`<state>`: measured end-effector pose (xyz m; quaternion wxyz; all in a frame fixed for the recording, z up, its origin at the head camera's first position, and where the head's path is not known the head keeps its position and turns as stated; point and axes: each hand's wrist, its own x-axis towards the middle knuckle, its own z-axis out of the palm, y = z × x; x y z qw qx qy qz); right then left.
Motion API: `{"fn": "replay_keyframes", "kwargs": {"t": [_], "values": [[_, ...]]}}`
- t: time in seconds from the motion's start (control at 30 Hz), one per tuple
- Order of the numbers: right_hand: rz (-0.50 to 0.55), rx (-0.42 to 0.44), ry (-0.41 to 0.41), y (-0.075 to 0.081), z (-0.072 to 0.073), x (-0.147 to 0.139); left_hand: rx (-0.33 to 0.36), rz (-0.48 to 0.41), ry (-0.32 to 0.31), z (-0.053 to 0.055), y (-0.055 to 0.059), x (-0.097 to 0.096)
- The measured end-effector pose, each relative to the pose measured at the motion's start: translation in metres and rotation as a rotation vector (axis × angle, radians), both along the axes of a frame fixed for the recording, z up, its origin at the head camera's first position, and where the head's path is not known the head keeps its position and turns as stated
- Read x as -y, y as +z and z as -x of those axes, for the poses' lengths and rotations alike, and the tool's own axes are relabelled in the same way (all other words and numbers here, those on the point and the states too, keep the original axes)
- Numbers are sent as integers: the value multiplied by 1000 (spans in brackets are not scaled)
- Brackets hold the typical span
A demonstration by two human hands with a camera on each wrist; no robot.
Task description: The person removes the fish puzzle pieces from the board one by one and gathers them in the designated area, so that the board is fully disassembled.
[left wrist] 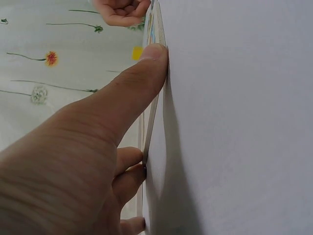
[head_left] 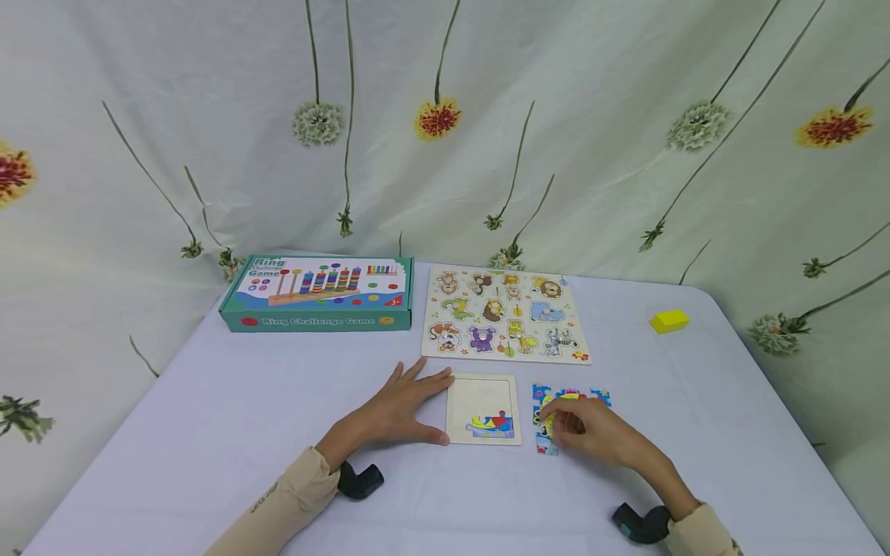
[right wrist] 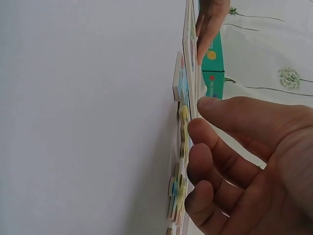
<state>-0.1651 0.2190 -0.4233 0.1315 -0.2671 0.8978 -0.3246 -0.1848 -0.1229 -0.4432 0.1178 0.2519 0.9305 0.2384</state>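
Observation:
A square wooden puzzle tray point(head_left: 481, 392) lies on the table, with joined colourful puzzle pieces point(head_left: 492, 425) in its lower right part. My left hand point(head_left: 403, 405) spreads at the tray's left side, thumb at the near corner and forefinger at the far one. In the left wrist view, the left thumb point(left wrist: 142, 73) presses against the tray's edge. Right of the tray lie several loose blue and yellow puzzle pieces point(head_left: 546, 444). Over these hovers my right hand point(head_left: 598, 431), fingers loosely bent. In the right wrist view, the right thumb point(right wrist: 234, 110) and forefinger stand slightly apart, nothing visible between them.
Behind the tray lies an animal peg puzzle board point(head_left: 467, 312). A green Ring Challenge Game box point(head_left: 316, 320) stands at the back left. At the back right sits a yellow block point(head_left: 670, 321). A flower-print curtain point(head_left: 598, 154) hangs behind the white-covered table point(head_left: 445, 502).

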Motion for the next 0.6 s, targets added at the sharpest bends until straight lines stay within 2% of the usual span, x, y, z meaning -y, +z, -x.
{"fn": "replay_keyframes", "kwargs": {"t": [0.33, 0.6], "values": [[60, -72, -22, 0, 6, 17, 0, 2, 2, 0, 0, 0], [71, -53, -4, 1, 10, 38, 7, 7, 0, 0, 1, 0]]}}
